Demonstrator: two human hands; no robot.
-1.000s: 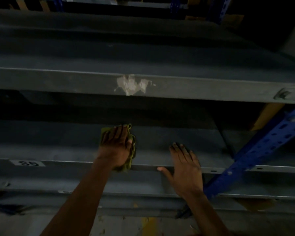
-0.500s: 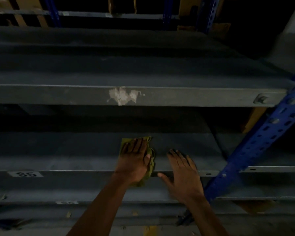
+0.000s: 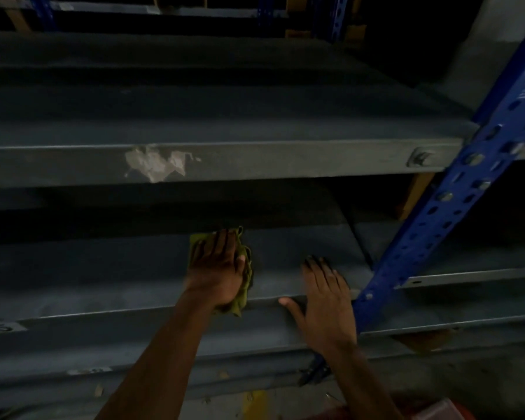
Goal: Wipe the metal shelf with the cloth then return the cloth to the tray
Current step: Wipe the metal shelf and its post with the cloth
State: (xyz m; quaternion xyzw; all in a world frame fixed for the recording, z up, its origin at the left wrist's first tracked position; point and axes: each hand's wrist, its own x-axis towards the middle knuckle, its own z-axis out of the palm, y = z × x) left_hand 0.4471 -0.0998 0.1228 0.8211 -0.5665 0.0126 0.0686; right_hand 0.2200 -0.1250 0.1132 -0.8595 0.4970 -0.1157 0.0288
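On the dim grey metal shelf (image 3: 103, 268), the left hand (image 3: 217, 268), fingers flat, presses the crumpled yellow-green cloth (image 3: 245, 287) (now further right, nearer the blue perforated steel upright (image 3: 455, 189)); the right hand (image 3: 326, 298) stays flat, holding nothing.

The left hand (image 3: 215, 268) is pressing a green cloth (image 3: 245, 286) flat on the grey metal shelf (image 3: 103, 268) (dimly lit), while the right hand (image 3: 326, 298) is resting open beside a blue upright (image 3: 455, 189).
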